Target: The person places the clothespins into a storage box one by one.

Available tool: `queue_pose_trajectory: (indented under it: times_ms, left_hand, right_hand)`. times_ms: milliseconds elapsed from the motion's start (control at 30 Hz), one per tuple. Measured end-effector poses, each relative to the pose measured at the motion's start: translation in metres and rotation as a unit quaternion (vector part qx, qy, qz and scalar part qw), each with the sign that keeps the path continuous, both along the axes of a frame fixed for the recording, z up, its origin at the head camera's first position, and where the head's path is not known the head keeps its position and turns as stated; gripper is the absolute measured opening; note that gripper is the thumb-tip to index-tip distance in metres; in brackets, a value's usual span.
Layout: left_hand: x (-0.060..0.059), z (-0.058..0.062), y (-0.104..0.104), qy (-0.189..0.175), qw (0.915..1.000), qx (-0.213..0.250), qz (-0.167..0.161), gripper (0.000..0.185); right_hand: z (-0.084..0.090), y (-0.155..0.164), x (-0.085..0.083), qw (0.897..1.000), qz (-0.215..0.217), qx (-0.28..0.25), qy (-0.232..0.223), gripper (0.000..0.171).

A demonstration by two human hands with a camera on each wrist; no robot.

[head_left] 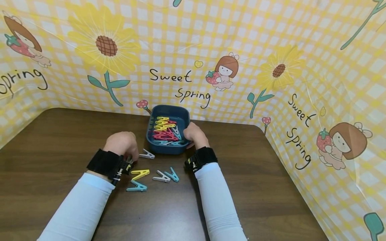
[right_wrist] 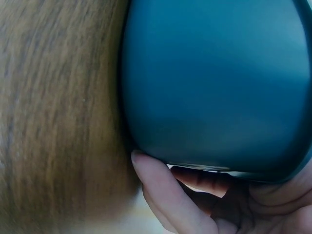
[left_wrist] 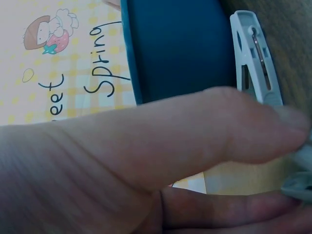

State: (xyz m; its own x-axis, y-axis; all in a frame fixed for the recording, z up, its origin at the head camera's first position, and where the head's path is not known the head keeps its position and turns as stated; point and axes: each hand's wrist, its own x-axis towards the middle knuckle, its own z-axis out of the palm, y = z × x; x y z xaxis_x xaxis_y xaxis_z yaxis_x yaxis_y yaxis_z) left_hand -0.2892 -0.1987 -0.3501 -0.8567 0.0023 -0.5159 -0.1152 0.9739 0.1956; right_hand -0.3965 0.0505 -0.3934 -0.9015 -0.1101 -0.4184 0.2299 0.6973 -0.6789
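Note:
My left hand is over the table, left of the dark blue box. Between its thumb and fingers it pinches a pale clothespin, only partly visible at the edge of the left wrist view. Just beyond the thumb, a white clothespin lies near the box's front left corner. My right hand grips the right side of the box, its fingers against the outer wall. Inside the box are several yellow, red, blue and white clothespins.
Nearer me lie a yellow clothespin, a blue clothespin, another white clothespin and a second blue clothespin. A yellow checked cloth stands behind the brown table and along its sides.

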Motion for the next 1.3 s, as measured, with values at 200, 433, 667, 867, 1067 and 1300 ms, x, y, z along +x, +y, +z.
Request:
queue_pose_trajectory:
  times_ms: [200,433,667,867,1067,1300]
  left_hand:
    - [0.003,0.005,-0.003,0.013,0.9996,0.023,-0.009,0.024]
    - [0.003,0.006,-0.004,0.017,0.9992,0.037,-0.005,0.028]
    - [0.003,0.011,-0.007,0.035,0.9983,0.047,0.003,0.034]
    - [0.002,0.013,-0.014,0.061,0.9961,0.063,0.0,0.029]
    - [-0.004,0.014,-0.025,0.112,0.9904,0.08,-0.009,0.032]
    - [-0.009,0.016,-0.032,0.19,0.9749,0.116,0.007,0.04]
  right_hand:
    - [-0.001,-0.001,-0.003,1.0,-0.001,0.015,0.003,0.045]
    - [0.001,-0.001,-0.003,1.0,-0.001,0.018,-0.007,0.045]
    - [0.003,-0.003,-0.006,0.999,-0.006,0.028,-0.024,0.052]
    - [0.002,-0.002,-0.005,1.0,-0.008,0.021,-0.021,0.05]
    - [0.002,-0.001,-0.006,1.0,-0.014,0.013,-0.024,0.048]
    - [0.0,-0.001,-0.004,1.0,-0.016,0.009,-0.014,0.051]
